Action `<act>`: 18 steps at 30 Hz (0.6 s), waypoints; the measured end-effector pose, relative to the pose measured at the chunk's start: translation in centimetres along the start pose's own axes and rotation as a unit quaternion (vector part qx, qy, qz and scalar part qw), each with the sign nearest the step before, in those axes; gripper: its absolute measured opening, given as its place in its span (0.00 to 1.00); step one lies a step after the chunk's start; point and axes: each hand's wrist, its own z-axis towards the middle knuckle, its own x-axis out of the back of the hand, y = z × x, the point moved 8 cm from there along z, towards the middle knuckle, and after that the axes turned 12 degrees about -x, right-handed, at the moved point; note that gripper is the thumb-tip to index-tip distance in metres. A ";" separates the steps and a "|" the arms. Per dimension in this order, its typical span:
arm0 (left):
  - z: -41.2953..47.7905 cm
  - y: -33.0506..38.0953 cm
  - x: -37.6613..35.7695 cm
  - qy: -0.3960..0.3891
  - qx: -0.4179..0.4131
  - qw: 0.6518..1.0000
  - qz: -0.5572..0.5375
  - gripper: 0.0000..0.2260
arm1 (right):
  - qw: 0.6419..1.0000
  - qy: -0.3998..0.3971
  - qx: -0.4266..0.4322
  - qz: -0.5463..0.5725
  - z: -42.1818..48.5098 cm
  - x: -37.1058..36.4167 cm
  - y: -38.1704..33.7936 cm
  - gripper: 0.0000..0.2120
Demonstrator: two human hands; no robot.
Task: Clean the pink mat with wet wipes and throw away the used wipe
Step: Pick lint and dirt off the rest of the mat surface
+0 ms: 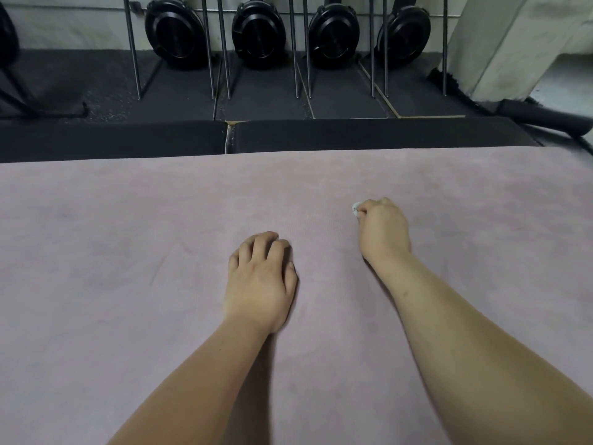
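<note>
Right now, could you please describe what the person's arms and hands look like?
The left forearm and right forearm are bare to the frame edge, no sleeves in view. The left hand and right hand wear no gloves, rings, watch or bracelets.

One mat (128, 252), one wipe (355, 208), one left hand (260, 284), one right hand (383, 229), four whole black discs (175, 30) far off, two dark pads (112, 139).

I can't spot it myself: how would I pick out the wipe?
Find the pink mat that fills the lower picture, with two hands on it. Go to the right hand, the farther one, curled tight. The wipe is the small white wad poking from its grip; the left hand holds nothing.
</note>
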 end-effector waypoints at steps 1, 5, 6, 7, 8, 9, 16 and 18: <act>0.0 0.0 0.0 0.000 -0.001 1.000 0.001 0.13 | 1.000 -0.002 -0.001 0.013 -0.5 0.0 -0.5 0.10; 0.0 0.0 0.0 0.004 -0.001 1.000 -0.001 0.13 | 0.996 -0.029 0.077 0.045 -4.4 -0.8 -4.7 0.09; -0.1 0.0 0.1 0.005 -0.001 1.000 -0.001 0.13 | 0.993 -0.039 0.099 0.052 -5.3 -1.1 -5.4 0.08; 0.0 0.0 0.1 0.006 0.000 1.000 0.000 0.13 | 0.991 -0.045 0.115 0.059 -5.9 -1.0 -5.8 0.07; 0.0 0.0 0.1 0.006 0.000 1.000 0.001 0.13 | 0.989 -0.044 0.130 0.061 -6.0 -0.9 -5.8 0.06; -0.1 0.0 0.0 0.006 0.001 1.000 0.001 0.13 | 0.988 -0.035 0.139 0.055 -5.8 -0.6 -5.6 0.06; -0.1 -0.1 -0.1 0.008 -0.004 1.000 0.000 0.13 | 0.999 0.031 -0.017 0.013 -1.8 2.5 3.4 0.06; 0.0 -0.1 -0.2 0.009 -0.004 1.000 -0.001 0.13 | 0.998 0.021 -0.055 0.019 -2.5 2.4 3.9 0.07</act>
